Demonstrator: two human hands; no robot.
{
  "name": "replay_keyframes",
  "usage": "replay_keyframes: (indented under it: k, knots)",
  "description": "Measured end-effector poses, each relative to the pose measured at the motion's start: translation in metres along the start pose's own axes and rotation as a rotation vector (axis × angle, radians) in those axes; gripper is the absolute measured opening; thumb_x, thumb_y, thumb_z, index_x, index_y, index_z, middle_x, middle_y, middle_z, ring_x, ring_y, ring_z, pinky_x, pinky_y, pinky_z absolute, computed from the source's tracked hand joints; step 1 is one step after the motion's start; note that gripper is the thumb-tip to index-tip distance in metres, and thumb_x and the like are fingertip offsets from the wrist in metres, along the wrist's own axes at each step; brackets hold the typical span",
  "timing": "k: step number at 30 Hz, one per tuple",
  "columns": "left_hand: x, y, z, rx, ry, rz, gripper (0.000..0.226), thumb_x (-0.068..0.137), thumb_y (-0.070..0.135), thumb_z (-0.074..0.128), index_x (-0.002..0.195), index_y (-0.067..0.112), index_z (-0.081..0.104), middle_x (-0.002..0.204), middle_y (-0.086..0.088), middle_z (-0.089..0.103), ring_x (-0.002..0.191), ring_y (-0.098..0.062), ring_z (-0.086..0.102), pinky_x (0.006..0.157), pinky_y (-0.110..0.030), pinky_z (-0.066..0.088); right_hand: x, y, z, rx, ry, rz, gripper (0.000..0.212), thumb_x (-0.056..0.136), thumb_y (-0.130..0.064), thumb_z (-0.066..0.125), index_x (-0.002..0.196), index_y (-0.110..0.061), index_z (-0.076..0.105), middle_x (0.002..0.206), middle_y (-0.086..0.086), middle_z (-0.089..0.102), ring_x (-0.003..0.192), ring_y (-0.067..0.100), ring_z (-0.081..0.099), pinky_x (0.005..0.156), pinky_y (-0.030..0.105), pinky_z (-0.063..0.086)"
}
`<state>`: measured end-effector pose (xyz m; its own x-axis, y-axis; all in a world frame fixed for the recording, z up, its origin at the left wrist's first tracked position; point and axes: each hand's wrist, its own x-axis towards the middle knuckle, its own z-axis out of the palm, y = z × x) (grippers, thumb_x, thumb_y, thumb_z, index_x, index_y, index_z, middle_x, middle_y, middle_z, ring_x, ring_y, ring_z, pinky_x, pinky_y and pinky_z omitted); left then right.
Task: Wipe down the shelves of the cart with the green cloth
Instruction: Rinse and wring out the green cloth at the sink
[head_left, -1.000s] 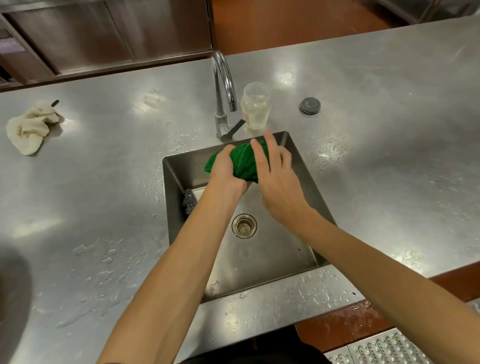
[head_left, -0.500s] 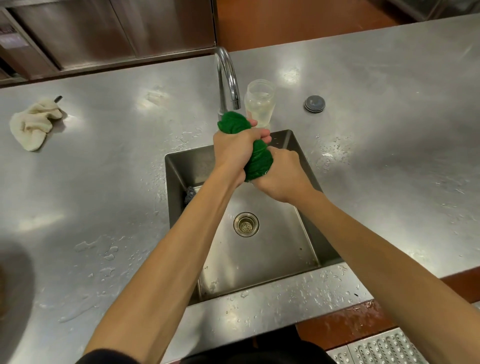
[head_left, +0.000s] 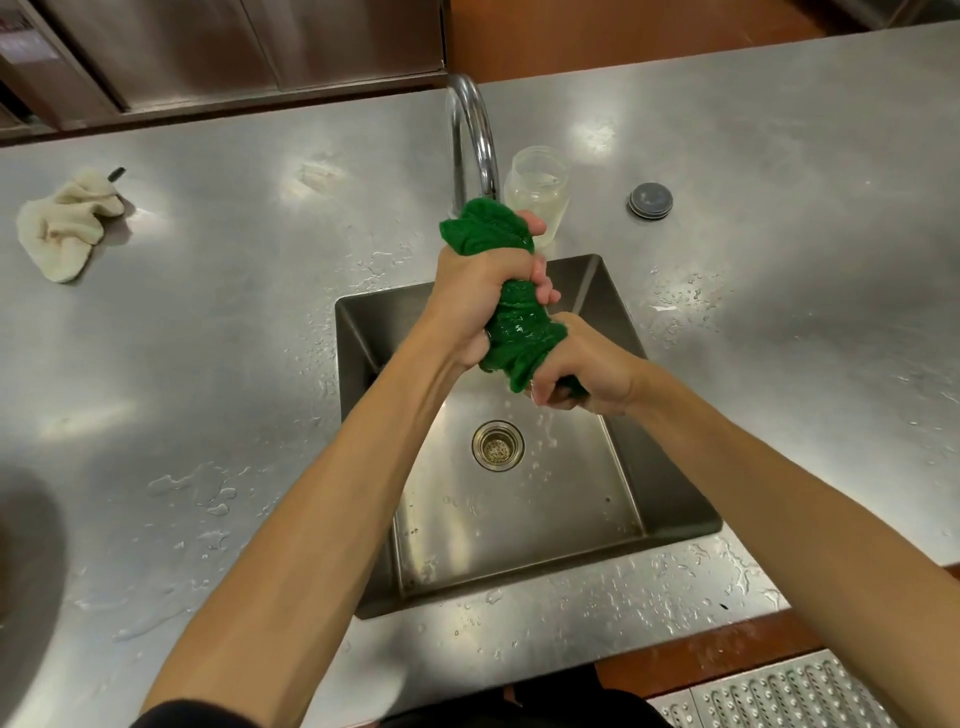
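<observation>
The green cloth (head_left: 519, 332), loosely bunched a second ago, was now wrung tight above the sink (head_left: 670, 493) at frame centre, gripped by left hand (head_left: 467, 291) and right hand (head_left: 587, 369); cart wiping was judged near.

No word, number or brand can be read anywhere in the view. A pale label-like patch (head_left: 23, 44) sits on the metal cabinet (head_left: 156, 47) at the top left, but it is too blurred to make out any letters. The round grey lid (head_left: 650, 199) on the steel counter (head_left: 234, 364) and the clear jar (head_left: 537, 192) beside the tap (head_left: 470, 135) show no legible marking.
</observation>
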<state>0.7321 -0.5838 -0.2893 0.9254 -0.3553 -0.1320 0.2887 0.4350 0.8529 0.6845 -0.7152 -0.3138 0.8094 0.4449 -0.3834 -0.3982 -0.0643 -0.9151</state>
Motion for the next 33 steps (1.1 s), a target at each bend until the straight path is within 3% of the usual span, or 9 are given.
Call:
replay_keyframes:
  k: [9,14,16,17,19,22,26,30,33]
  knots:
    - [-0.001,-0.016,-0.015,-0.126,-0.031,-0.091,0.036,0.073,-0.008,0.051,0.105,0.008,0.057,0.065,-0.005,0.056,0.055,-0.018,0.055,0.066,-0.035,0.054,0.008,0.011,-0.008,-0.113,-0.062,0.087,0.025,0.055,0.007,0.063,0.051,-0.006,0.042,0.049,0.006,0.039,0.038,0.015,0.031,0.039,0.019,0.026]
    - [-0.011,-0.036,-0.015,-0.264,0.104,-0.080,0.044,0.087,0.009,0.068,0.128,0.007,0.054,0.118,-0.016,0.069,0.106,-0.027,0.067,0.091,-0.044,0.053,0.008,-0.003,-0.019,-0.389,0.071,0.096,0.030,0.063,0.002,0.067,0.047,-0.019,0.052,0.046,0.002,0.048,0.039,0.012,0.038,0.040,0.022,0.031]
    - [-0.018,-0.046,-0.007,-0.283,0.201,-0.070,0.047,0.086,0.016,0.071,0.129,0.005,0.054,0.120,-0.019,0.067,0.106,-0.029,0.064,0.091,-0.044,0.053,0.007,-0.009,-0.017,-0.537,0.146,0.074,0.022,0.064,-0.003,0.069,0.056,-0.017,0.055,0.047,-0.002,0.051,0.042,0.013,0.044,0.041,0.024,0.036]
    - [-0.019,-0.049,-0.004,-0.296,0.280,-0.048,0.045,0.085,0.014,0.073,0.125,0.004,0.056,0.111,-0.019,0.068,0.099,-0.029,0.064,0.087,-0.042,0.054,0.007,-0.011,-0.014,-0.605,0.166,0.090,0.016,0.065,-0.008,0.071,0.066,-0.016,0.058,0.052,-0.003,0.055,0.046,0.013,0.048,0.042,0.026,0.039]
    - [-0.018,-0.049,0.002,-0.340,0.450,-0.044,0.035,0.082,0.010,0.073,0.114,0.005,0.058,0.094,-0.017,0.065,0.088,-0.029,0.063,0.081,-0.040,0.055,0.005,-0.010,-0.007,-0.693,0.243,0.102,0.044,0.066,-0.022,0.078,0.102,-0.014,0.054,0.083,-0.001,0.062,0.065,0.015,0.060,0.050,0.030,0.049]
    - [-0.015,-0.041,0.004,-0.463,0.619,-0.189,0.044,0.085,0.020,0.070,0.122,-0.002,0.061,0.117,-0.020,0.067,0.107,-0.036,0.066,0.096,-0.046,0.053,-0.002,-0.004,0.005,-0.980,0.548,-0.162,0.084,0.068,-0.030,0.083,0.135,-0.011,0.037,0.134,0.010,0.040,0.108,0.029,0.056,0.083,0.042,0.054]
    - [-0.015,-0.028,0.003,-0.575,0.617,-0.298,0.050,0.090,0.028,0.061,0.134,0.006,0.057,0.124,-0.014,0.064,0.113,-0.029,0.062,0.105,-0.042,0.048,-0.014,0.023,0.032,-1.384,0.743,-0.566,0.061,0.080,0.003,0.066,0.138,0.005,0.046,0.145,0.027,0.042,0.133,0.044,0.042,0.102,0.050,0.047]
    - [-0.025,-0.035,0.019,-0.472,0.602,-0.364,0.026,0.083,0.023,0.057,0.107,0.012,0.060,0.103,-0.009,0.061,0.091,-0.027,0.062,0.081,-0.034,0.055,-0.009,0.026,0.034,-1.488,0.949,-0.524,0.059,0.091,-0.007,0.060,0.144,0.004,0.034,0.145,0.030,0.042,0.112,0.044,0.056,0.086,0.044,0.054]
    - [-0.031,-0.037,0.024,-0.318,0.600,-0.342,0.028,0.078,0.019,0.059,0.106,0.014,0.058,0.097,-0.009,0.061,0.083,-0.025,0.059,0.061,-0.027,0.046,-0.006,0.015,0.023,-1.404,0.937,-0.372,0.086,0.080,-0.015,0.075,0.146,0.000,0.021,0.138,0.029,0.045,0.092,0.036,0.055,0.070,0.038,0.050]
